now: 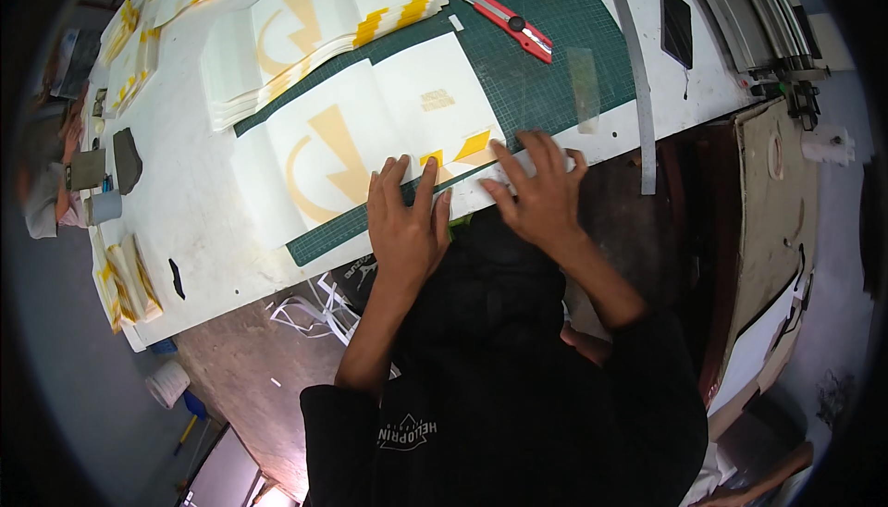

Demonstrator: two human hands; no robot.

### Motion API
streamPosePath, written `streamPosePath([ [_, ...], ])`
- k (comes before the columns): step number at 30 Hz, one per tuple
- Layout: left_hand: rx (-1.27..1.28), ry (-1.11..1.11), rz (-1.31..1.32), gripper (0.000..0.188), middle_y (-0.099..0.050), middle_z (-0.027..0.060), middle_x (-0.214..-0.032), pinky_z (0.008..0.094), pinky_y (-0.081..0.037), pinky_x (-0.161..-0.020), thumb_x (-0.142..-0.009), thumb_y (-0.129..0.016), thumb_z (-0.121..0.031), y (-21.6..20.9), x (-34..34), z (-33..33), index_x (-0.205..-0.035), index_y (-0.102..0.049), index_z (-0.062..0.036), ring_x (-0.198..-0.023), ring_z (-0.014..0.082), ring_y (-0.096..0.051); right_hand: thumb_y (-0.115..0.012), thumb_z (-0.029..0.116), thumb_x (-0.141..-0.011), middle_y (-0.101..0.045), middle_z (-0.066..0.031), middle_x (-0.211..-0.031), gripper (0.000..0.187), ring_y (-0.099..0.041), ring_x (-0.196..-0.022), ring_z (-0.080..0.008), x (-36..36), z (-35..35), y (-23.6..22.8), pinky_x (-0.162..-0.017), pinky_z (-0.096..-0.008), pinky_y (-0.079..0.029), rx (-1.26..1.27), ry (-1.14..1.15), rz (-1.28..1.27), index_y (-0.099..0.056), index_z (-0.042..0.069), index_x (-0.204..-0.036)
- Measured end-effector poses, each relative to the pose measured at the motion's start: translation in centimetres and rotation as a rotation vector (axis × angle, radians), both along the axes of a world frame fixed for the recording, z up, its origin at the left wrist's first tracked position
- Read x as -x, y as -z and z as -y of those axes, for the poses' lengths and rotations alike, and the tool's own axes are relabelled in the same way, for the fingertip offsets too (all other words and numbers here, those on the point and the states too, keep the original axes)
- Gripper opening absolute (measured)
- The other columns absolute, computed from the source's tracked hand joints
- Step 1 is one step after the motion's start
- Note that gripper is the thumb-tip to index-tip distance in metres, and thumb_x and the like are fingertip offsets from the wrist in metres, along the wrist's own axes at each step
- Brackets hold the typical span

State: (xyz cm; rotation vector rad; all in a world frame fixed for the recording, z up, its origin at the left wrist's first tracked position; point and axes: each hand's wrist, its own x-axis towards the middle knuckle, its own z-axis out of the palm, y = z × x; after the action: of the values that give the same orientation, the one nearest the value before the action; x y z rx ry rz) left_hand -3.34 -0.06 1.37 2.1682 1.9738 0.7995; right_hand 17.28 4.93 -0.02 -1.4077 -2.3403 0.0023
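Observation:
A white printed paper sheet (pixel 398 109) with pale orange shapes lies flat on a green cutting mat (pixel 546 105) at the table's near edge. Along its near side, a narrow folded strip shows two bright yellow patches (pixel 474 144). My left hand (pixel 407 220) rests on that side with its fingers spread, fingertips against the fold and the left yellow patch. My right hand (pixel 544 188) is at the sheet's near right corner, fingers apart. Its index fingertip touches the corner beside the right yellow patch, and its thumb lies lower, near the table edge.
Beyond the sheet lies a stack of similar sheets (pixel 324 21). A red utility knife (pixel 504 24), a clear strip (pixel 584 91), a long metal ruler (pixel 638 91) and a black flat device (pixel 676 26) lie rightward. Another person (pixel 44 183) is at the far left.

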Motion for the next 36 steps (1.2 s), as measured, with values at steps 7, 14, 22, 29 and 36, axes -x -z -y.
streamPosePath([
  [7,-0.015,-0.029,-0.042,0.022,-0.064,0.0154,-0.117,0.045,-0.044,-0.095,-0.09,-0.079,-0.022,-1.7,0.1,-2.7,-0.106,-0.081,-0.0065,-0.112,0.0342,-0.059,-0.078,0.039,-0.091,-0.061,-0.0174,-0.128,0.046,-0.052,-0.126,-0.0343,-0.3,-0.4,0.0,-0.098,-0.0591,-0.031,0.01,0.018,-0.21,-0.074,0.009,-0.126],
  [14,0.1,0.064,-0.046,0.032,-0.068,0.0097,-0.096,0.0424,-0.046,-0.085,-0.084,-0.086,-0.034,-2.4,1.4,-6.5,-0.073,-0.077,-0.0051,-0.097,0.0265,-0.062,-0.079,0.038,-0.092,-0.063,-0.0139,-0.119,0.037,-0.058,-0.114,-0.0316,-3.2,-4.2,-0.9,-0.1,-0.0571,-0.031,-0.126,0.211,-0.219,-0.077,0.005,-0.109],
  [22,0.684,0.146,-0.159,0.063,-0.074,0.012,-0.083,0.0394,-0.054,-0.073,-0.063,-0.094,-0.061,-5.9,2.6,-14.0,-0.092,-0.069,-0.0101,-0.082,0.0295,-0.072,-0.084,0.034,-0.087,-0.067,-0.0222,-0.112,0.043,-0.063,-0.108,-0.0386,-5.2,-12.0,-2.7,-0.093,-0.0554,-0.043,0.33,0.622,-0.185,-0.072,-0.003,-0.103],
  [29,0.766,0.197,-0.22,0.07,-0.076,0.0076,-0.086,0.0369,-0.057,-0.072,-0.058,-0.094,-0.066,-5.7,3.1,-15.3,-0.096,-0.074,-0.0105,-0.085,0.0253,-0.075,-0.085,0.025,-0.087,-0.071,-0.023,-0.089,0.035,-0.072,-0.084,-0.0408,-6.0,-10.8,-4.0,-0.073,-0.0468,-0.054,0.406,0.596,-0.288,-0.066,-0.003,-0.095],
  [36,0.681,0.241,-0.191,0.068,-0.076,0.0107,-0.084,0.0403,-0.059,-0.073,-0.056,-0.095,-0.063,-4.5,3.8,-15.5,-0.09,-0.074,-0.0081,-0.083,0.0297,-0.076,-0.071,0.019,-0.1,-0.072,-0.0182,-0.087,0.032,-0.07,-0.072,-0.0243,0.2,-2.5,-3.3,-0.067,-0.0397,-0.054,0.541,0.235,-0.663,-0.06,0.002,-0.124],
])
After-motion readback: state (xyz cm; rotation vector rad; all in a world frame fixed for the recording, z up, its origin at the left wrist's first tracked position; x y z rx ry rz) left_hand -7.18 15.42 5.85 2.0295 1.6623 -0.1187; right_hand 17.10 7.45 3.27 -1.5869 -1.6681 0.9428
